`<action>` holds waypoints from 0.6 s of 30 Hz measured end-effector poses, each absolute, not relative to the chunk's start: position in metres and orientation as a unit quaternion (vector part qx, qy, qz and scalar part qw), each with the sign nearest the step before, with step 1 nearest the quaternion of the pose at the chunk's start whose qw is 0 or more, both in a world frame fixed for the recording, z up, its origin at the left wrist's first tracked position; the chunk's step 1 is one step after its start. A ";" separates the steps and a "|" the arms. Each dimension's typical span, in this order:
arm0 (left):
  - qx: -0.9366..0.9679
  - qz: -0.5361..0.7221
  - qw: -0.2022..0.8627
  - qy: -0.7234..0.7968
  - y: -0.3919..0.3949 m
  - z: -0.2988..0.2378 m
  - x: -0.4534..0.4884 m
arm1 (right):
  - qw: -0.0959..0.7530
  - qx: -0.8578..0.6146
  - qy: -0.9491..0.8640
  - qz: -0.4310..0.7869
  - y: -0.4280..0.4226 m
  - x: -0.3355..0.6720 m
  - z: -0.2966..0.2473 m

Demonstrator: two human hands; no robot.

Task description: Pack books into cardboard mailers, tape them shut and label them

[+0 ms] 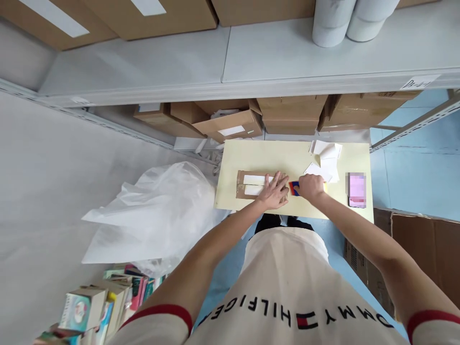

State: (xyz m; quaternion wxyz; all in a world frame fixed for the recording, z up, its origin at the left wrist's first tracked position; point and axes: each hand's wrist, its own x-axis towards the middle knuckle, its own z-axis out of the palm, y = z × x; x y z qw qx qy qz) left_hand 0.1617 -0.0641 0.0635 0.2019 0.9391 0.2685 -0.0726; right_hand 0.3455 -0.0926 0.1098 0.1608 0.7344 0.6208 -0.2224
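A small flat cardboard package with white paper strips lies on the pale yellow table. My left hand rests on the right end of this package, its fingers spread. Just beside it, my right hand is closed around a blue, red and yellow object. Most of that object is hidden under the fingers, so its kind cannot be made out. Behind the right hand are loose white papers, partly overlapping.
A phone with a pink screen lies at the table's right end. Cardboard boxes stand under a grey shelf behind. White plastic sheeting and stacked books are on the left. An open carton stands at right.
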 end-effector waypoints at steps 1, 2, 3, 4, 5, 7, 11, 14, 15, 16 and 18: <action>0.937 -0.073 0.201 0.277 -0.065 0.064 0.165 | 0.161 0.728 0.627 -0.226 -0.093 0.339 0.108; 0.934 -0.076 0.200 0.286 -0.066 0.064 0.168 | 0.160 0.724 0.631 -0.229 -0.095 0.337 0.106; 0.930 -0.078 0.201 0.298 -0.067 0.065 0.172 | 0.155 0.726 0.629 -0.230 -0.099 0.337 0.103; 0.925 -0.078 0.204 0.311 -0.068 0.065 0.176 | 0.144 0.736 0.622 -0.226 -0.106 0.341 0.100; 0.920 -0.075 0.210 0.323 -0.068 0.066 0.180 | 0.126 0.751 0.611 -0.218 -0.114 0.348 0.096; 0.912 -0.061 0.232 0.334 -0.069 0.068 0.183 | 0.075 0.784 0.583 -0.199 -0.134 0.363 0.086; 0.897 -0.005 0.285 0.337 -0.067 0.070 0.169 | 0.019 0.814 0.552 -0.179 -0.178 0.386 0.055; 0.862 0.068 0.272 0.422 -0.065 0.067 0.141 | 0.007 0.831 0.527 -0.177 -0.203 0.391 0.024; 0.840 0.092 0.259 0.468 -0.063 0.065 0.129 | -0.001 0.836 0.519 -0.178 -0.209 0.390 0.014; 0.812 0.113 0.248 0.517 -0.061 0.063 0.116 | -0.010 0.839 0.514 -0.179 -0.214 0.389 0.006; 0.739 0.148 0.253 0.607 -0.055 0.057 0.089 | -0.028 0.840 0.511 -0.180 -0.222 0.386 -0.005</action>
